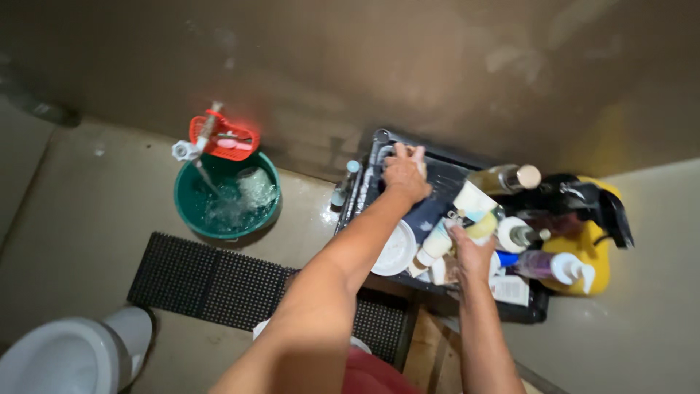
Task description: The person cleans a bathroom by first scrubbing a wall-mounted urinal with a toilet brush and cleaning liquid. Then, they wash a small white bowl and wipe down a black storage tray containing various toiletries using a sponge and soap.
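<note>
Bathroom corner, seen from above. Right of centre: dark plastic rack (437, 179), ribbed and rigid, crowded with toiletries for reach. Left hand (405, 175) pressed on the rack's upper left rim, fingers curled over the edge, apparently for support. Right hand (472, 252) lower, fingers closed around a pale squeeze tube (440, 241) among upright bottles. Upper left: green bucket (227, 197), round, under a running tap (191, 148). Lower left: black rubber mat (219, 281), perforated.
</note>
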